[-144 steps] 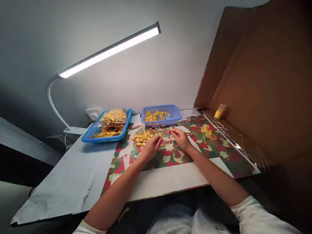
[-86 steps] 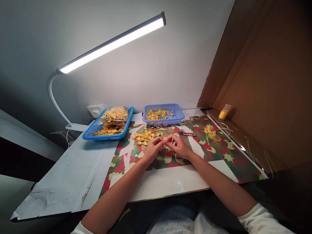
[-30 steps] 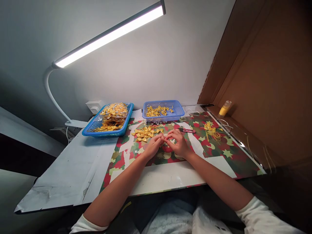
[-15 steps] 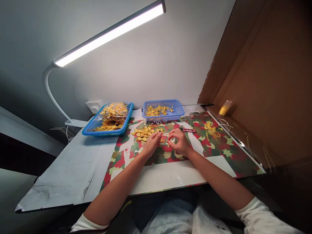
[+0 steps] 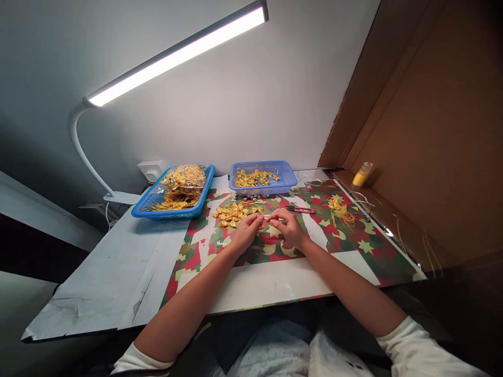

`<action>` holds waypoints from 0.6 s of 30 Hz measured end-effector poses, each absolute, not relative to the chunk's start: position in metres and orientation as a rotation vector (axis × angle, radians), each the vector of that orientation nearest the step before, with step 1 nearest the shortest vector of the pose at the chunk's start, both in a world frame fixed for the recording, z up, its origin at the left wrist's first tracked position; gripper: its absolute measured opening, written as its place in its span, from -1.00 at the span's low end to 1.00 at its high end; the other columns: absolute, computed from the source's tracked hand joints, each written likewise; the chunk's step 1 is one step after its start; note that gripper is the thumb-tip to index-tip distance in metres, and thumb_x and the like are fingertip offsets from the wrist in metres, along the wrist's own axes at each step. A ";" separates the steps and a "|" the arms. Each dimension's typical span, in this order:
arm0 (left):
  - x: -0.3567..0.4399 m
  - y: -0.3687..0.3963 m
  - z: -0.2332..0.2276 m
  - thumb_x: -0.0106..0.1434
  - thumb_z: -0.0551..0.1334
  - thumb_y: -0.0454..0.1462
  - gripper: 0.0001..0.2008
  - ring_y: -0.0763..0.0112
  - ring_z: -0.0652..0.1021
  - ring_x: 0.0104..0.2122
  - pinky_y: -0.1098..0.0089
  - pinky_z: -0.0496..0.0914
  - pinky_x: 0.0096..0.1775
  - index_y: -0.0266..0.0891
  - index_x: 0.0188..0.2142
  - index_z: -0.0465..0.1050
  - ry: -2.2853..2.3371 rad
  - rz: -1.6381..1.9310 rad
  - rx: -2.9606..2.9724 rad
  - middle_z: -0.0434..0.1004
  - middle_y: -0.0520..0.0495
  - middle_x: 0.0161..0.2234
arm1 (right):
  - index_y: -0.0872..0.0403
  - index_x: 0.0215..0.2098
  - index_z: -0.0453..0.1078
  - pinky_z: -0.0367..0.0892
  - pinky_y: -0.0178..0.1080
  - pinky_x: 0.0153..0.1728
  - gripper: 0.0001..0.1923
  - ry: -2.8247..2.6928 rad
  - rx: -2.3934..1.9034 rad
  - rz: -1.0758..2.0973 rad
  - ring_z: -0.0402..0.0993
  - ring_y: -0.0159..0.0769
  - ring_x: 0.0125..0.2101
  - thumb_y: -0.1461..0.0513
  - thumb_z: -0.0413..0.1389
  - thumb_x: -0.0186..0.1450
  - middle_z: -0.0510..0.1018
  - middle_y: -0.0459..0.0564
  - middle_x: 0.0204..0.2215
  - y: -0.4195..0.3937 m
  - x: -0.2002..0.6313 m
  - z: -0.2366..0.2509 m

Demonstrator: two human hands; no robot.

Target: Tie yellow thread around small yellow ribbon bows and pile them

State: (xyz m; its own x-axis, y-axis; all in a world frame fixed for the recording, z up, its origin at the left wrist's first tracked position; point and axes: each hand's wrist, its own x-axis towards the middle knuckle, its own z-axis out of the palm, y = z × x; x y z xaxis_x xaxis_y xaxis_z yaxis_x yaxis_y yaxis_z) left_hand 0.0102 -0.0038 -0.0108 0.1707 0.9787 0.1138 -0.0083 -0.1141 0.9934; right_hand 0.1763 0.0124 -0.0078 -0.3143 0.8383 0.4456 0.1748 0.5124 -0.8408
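Note:
My left hand (image 5: 247,233) and my right hand (image 5: 288,228) meet over the camouflage-patterned mat (image 5: 334,246), fingertips pinched together on a small yellow bow with a thin cord (image 5: 266,225). The piece is too small to see in detail. Just beyond my left hand lies a pile of yellow bows (image 5: 233,213) on the mat. Red-handled snips (image 5: 301,209) lie just past my right hand.
A blue mesh basket (image 5: 262,179) holds more yellow bows. A blue tray (image 5: 175,192) at the back left carries bagged bows. Yellow cord scraps (image 5: 341,210) lie to the right, a small yellow bottle (image 5: 361,174) by the cardboard wall (image 5: 424,131). A desk lamp (image 5: 173,55) hangs overhead.
My hands came together from near the bow pile and snips and have stayed pinched on the small piece, shifting only slightly. The view tilted a little.

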 end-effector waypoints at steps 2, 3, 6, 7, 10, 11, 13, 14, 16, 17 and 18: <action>0.011 -0.005 -0.010 0.14 0.20 0.07 -0.58 0.55 0.11 -0.58 0.47 0.04 -0.54 -0.23 -0.54 0.25 1.033 1.158 1.393 0.09 0.13 -0.61 | 0.04 -0.49 0.42 0.22 -0.16 -0.19 -0.80 -1.764 -0.842 0.952 0.36 -0.24 -0.32 0.14 0.06 0.20 0.50 -0.04 -0.43 0.013 0.171 -0.011; 0.011 -0.005 -0.009 0.15 0.20 0.06 -0.58 0.54 0.12 -0.57 0.47 0.05 -0.53 -0.24 -0.53 0.26 1.038 1.155 1.402 0.10 0.13 -0.60 | 0.04 -0.51 0.40 0.22 -0.17 -0.20 -0.79 -1.745 -0.834 1.008 0.36 -0.24 -0.32 0.12 0.06 0.21 0.49 -0.05 -0.44 0.013 0.169 -0.012; 0.012 -0.007 -0.007 0.17 0.18 0.05 -0.59 0.54 0.14 -0.56 0.47 0.07 -0.52 -0.24 -0.52 0.26 1.054 1.140 1.438 0.14 0.11 -0.58 | 0.04 -0.55 0.37 0.23 -0.21 -0.24 -0.77 -1.672 -0.815 1.188 0.34 -0.27 -0.35 0.11 0.06 0.18 0.45 -0.07 -0.47 0.013 0.164 -0.012; 0.012 -0.007 -0.006 0.18 0.17 0.05 -0.59 0.54 0.14 -0.56 0.47 0.07 -0.52 -0.24 -0.53 0.26 1.055 1.139 1.451 0.15 0.11 -0.57 | 0.04 -0.56 0.36 0.23 -0.22 -0.25 -0.79 -1.644 -0.817 1.237 0.33 -0.27 -0.36 0.11 0.07 0.16 0.44 -0.08 -0.48 0.013 0.163 -0.011; 0.013 -0.008 -0.005 0.19 0.16 0.05 -0.58 0.53 0.15 -0.56 0.47 0.08 -0.51 -0.23 -0.54 0.24 1.038 1.142 1.478 0.15 0.11 -0.58 | 0.04 -0.59 0.37 0.23 -0.23 -0.25 -0.84 -1.555 -0.831 1.340 0.32 -0.29 -0.36 0.16 0.10 0.08 0.43 -0.10 -0.49 0.012 0.161 -0.009; 0.014 -0.008 -0.004 0.19 0.16 0.05 -0.58 0.53 0.15 -0.55 0.47 0.08 -0.51 -0.23 -0.55 0.23 1.032 1.145 1.481 0.14 0.11 -0.58 | 0.05 -0.61 0.37 0.23 -0.24 -0.25 -0.86 -1.530 -0.835 1.359 0.32 -0.29 -0.37 0.17 0.10 0.06 0.43 -0.10 -0.49 0.012 0.160 -0.009; 0.014 -0.008 -0.004 0.18 0.17 0.06 -0.57 0.52 0.16 -0.55 0.47 0.09 -0.51 -0.23 -0.55 0.23 1.028 1.148 1.486 0.14 0.11 -0.59 | 0.04 -0.63 0.37 0.23 -0.24 -0.24 -0.87 -1.500 -0.840 1.376 0.31 -0.30 -0.37 0.20 0.09 0.03 0.43 -0.11 -0.50 0.012 0.159 -0.009; 0.014 -0.007 -0.005 0.18 0.17 0.07 -0.56 0.52 0.16 -0.55 0.47 0.09 -0.51 -0.23 -0.56 0.23 1.031 1.150 1.487 0.13 0.11 -0.60 | 0.04 -0.64 0.37 0.23 -0.24 -0.24 -0.87 -1.494 -0.840 1.378 0.31 -0.31 -0.38 0.21 0.08 0.03 0.43 -0.11 -0.50 0.012 0.158 -0.009; 0.014 -0.007 -0.005 0.17 0.17 0.09 -0.54 0.52 0.16 -0.56 0.47 0.09 -0.51 -0.23 -0.57 0.22 1.042 1.152 1.491 0.12 0.11 -0.61 | 0.04 -0.66 0.37 0.24 -0.24 -0.21 -0.86 -1.487 -0.835 1.381 0.32 -0.31 -0.37 0.22 0.07 0.02 0.43 -0.10 -0.50 0.012 0.159 -0.010; 0.014 -0.007 -0.006 0.17 0.17 0.09 -0.54 0.52 0.16 -0.56 0.47 0.09 -0.51 -0.23 -0.58 0.21 1.049 1.153 1.492 0.11 0.12 -0.62 | 0.04 -0.67 0.37 0.24 -0.23 -0.20 -0.85 -1.485 -0.831 1.383 0.33 -0.30 -0.37 0.22 0.07 0.02 0.43 -0.10 -0.50 0.012 0.159 -0.010; 0.014 -0.007 -0.006 0.16 0.17 0.10 -0.53 0.53 0.15 -0.56 0.47 0.08 -0.51 -0.23 -0.59 0.20 1.056 1.154 1.493 0.10 0.12 -0.62 | 0.04 -0.68 0.37 0.24 -0.23 -0.19 -0.85 -1.483 -0.828 1.385 0.33 -0.30 -0.36 0.22 0.06 0.02 0.43 -0.09 -0.50 0.012 0.160 -0.009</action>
State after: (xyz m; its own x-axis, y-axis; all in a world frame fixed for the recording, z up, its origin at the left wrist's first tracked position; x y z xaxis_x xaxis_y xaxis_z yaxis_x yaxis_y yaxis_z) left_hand 0.0143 -0.0066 -0.0059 0.1847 0.9683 0.1680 0.0824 -0.1856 0.9792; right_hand 0.1602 0.0121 -0.0094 -0.3562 0.9183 0.1726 -0.1094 0.1425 -0.9837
